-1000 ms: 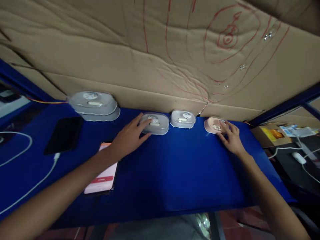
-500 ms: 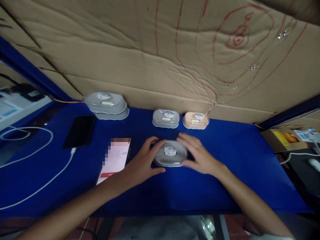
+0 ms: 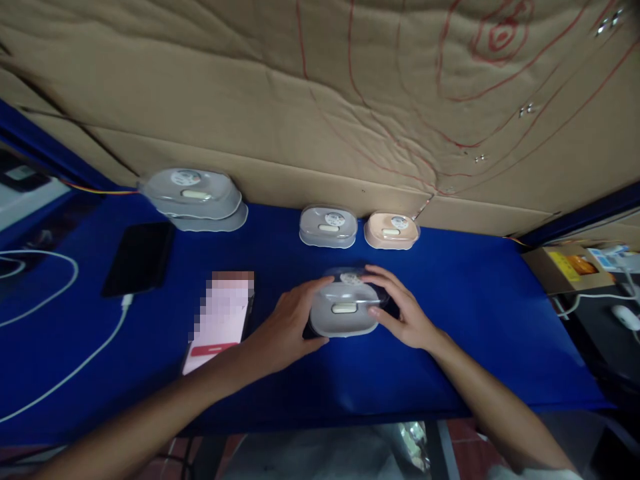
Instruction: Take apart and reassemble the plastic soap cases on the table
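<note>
A grey oval food container with a clear lid [image 3: 345,325] stands in front of me on the blue cloth. A round label and a white bar show on its top. My left hand [image 3: 295,317] curves around its left side, thumb at the front corner and fingers at the back. On the right side, my right hand [image 3: 406,312] grips it, with the thumb at the front of the lid and the fingers over the back edge. Whether the lid is fully seated I cannot tell.
Behind it stand a small grey container [image 3: 328,228], a smaller peach container [image 3: 391,232] and stacked larger grey ones [image 3: 193,197], against a cardboard wall [image 3: 225,100]. A lit phone [image 3: 220,320] and a dark phone [image 3: 139,257] on a white cable lie left. A cardboard box [image 3: 570,270] is right.
The right hand has closed in on the container. Its label now sits farther back, and the white bar has come into sight at the front. The view has shifted slightly.
</note>
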`<state>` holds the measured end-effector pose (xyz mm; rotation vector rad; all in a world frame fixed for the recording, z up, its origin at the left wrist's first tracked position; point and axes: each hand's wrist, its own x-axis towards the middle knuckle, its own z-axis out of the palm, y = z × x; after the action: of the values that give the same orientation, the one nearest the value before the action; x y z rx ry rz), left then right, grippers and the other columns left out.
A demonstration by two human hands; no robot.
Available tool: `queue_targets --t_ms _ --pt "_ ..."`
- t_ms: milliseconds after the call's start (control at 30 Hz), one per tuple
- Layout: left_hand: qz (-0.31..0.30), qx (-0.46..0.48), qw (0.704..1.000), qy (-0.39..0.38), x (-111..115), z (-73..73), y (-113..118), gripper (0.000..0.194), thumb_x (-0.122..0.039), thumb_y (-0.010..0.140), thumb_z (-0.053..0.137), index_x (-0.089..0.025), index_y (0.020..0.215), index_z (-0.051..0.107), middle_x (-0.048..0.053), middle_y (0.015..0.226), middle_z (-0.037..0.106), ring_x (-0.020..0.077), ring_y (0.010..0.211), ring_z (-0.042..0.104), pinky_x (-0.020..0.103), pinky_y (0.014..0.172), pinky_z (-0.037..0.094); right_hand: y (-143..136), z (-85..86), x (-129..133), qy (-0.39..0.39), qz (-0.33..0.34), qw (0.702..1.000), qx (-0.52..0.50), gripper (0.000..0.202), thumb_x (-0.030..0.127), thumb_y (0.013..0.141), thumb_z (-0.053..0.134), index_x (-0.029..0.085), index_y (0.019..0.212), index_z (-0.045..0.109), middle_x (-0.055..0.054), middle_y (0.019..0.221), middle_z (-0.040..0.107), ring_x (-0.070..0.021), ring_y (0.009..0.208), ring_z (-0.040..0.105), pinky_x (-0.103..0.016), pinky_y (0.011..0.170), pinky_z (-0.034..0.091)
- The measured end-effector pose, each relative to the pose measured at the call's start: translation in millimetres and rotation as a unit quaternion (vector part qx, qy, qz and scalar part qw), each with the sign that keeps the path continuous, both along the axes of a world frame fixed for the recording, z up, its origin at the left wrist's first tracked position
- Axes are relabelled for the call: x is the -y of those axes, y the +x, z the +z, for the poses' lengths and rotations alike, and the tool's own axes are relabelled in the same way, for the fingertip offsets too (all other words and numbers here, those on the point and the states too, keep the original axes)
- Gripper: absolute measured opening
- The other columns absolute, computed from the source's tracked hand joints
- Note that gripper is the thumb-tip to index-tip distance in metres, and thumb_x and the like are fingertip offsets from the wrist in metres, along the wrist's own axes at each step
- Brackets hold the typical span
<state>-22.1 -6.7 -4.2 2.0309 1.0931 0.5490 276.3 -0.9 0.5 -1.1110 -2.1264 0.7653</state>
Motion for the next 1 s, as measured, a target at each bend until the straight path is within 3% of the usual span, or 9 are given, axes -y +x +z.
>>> queue_targets --t_ms 133,200,300,400,533,700,833,933,1000 --pt "0.014 0.022 0.998 -0.059 0.9 7.8 -4.0 0.097 -0.027 0.081 0.083 -0.032 0.162 0.029 0.014 0.164 0.044 0.0398 0.148 0.047 0.059 0.122 0.041 9.2 -7.2 -9.2 0.037 -0.103 0.993 0.054 0.049 0.046 0.104 0.062 0.032 0.150 0.053 -0.013 0.166 0.046 -0.0343 0.158 0.039 -0.065 0.126 0.035" --pt "0.021 0.062 0.994 -0.087 0.4 8.9 -5.5 0.099 -0.032 0.082 0.084 -0.031 0.162 0.027 0.014 0.164 0.043 0.0380 0.149 0.048 0.057 0.124 0.040 11.9 -8.0 -9.9 0.062 -0.116 0.988 0.085 0.049 0.049 0.108 0.053 0.033 0.154 0.050 -0.012 0.169 0.043 -0.0357 0.162 0.031 -0.069 0.127 0.031" --pt "0.037 0.147 0.983 -0.105 1.6 4.5 -4.0 0.099 -0.037 0.084 0.086 -0.033 0.162 0.026 0.014 0.165 0.041 0.0354 0.148 0.050 0.054 0.125 0.040 3.2 -1.3 -0.9 0.110 -0.021 0.984 0.140 0.063 0.061 0.106 0.049 0.032 0.161 0.044 -0.012 0.172 0.039 -0.0369 0.164 0.027 -0.068 0.128 0.026" --pt "0.049 0.215 0.969 -0.115 4.0 -2.4 0.9 0.096 -0.038 0.084 0.088 -0.035 0.160 0.028 0.014 0.168 0.036 0.0356 0.152 0.046 0.054 0.124 0.042 -14.7 6.0 11.4 0.133 0.067 0.968 0.201 0.069 0.065 0.102 0.058 0.030 0.161 0.046 -0.010 0.162 0.055 -0.0372 0.160 0.034 -0.066 0.130 0.022" --pt "0.053 0.236 0.957 -0.159 3.6 -8.7 5.4 0.102 -0.038 0.082 0.090 -0.035 0.162 0.027 0.016 0.168 0.035 0.0366 0.154 0.043 0.056 0.124 0.042 -26.3 3.7 15.6 0.152 0.066 0.964 0.207 0.053 0.051 0.106 0.058 0.028 0.154 0.055 -0.008 0.152 0.066 -0.0354 0.159 0.037 -0.066 0.130 0.017" --pt "0.039 0.208 0.962 -0.171 2.8 -12.9 3.6 0.109 -0.040 0.081 0.091 -0.036 0.166 0.023 0.017 0.169 0.036 0.0379 0.153 0.044 0.056 0.125 0.039 -16.9 0.5 12.8 0.140 0.051 0.980 0.131 0.046 0.049 0.106 0.057 0.033 0.149 0.060 -0.005 0.149 0.068 -0.0329 0.159 0.038 -0.066 0.133 0.012" --pt "0.023 0.201 0.957 -0.206 4.8 -3.7 -0.4 0.107 -0.038 0.082 0.090 -0.036 0.166 0.023 0.015 0.163 0.045 0.0357 0.146 0.053 0.054 0.124 0.040 0.3 3.0 8.3 0.101 -0.051 0.993 -0.030 0.041 0.055 0.107 0.052 0.032 0.135 0.072 -0.006 0.138 0.075 -0.0347 0.148 0.054 -0.066 0.127 0.032" --pt "0.028 0.234 0.926 -0.295 3.1 9.5 -3.2 0.109 -0.031 0.080 0.090 -0.038 0.165 0.022 0.013 0.153 0.053 0.0321 0.135 0.063 0.052 0.117 0.047 15.3 3.7 0.5 0.016 -0.166 0.972 -0.165 0.058 0.061 0.110 0.032 0.027 0.127 0.076 -0.011 0.121 0.081 -0.0350 0.132 0.069 -0.060 0.111 0.054" --pt "0.040 0.258 0.900 -0.348 0.5 16.6 -4.6 0.109 -0.027 0.078 0.089 -0.037 0.164 0.023 0.012 0.147 0.059 0.0308 0.132 0.065 0.051 0.113 0.050 21.8 4.8 -3.3 -0.024 -0.197 0.960 -0.199 0.067 0.064 0.110 0.026 0.024 0.127 0.077 -0.012 0.115 0.082 -0.0353 0.122 0.074 -0.057 0.101 0.061"
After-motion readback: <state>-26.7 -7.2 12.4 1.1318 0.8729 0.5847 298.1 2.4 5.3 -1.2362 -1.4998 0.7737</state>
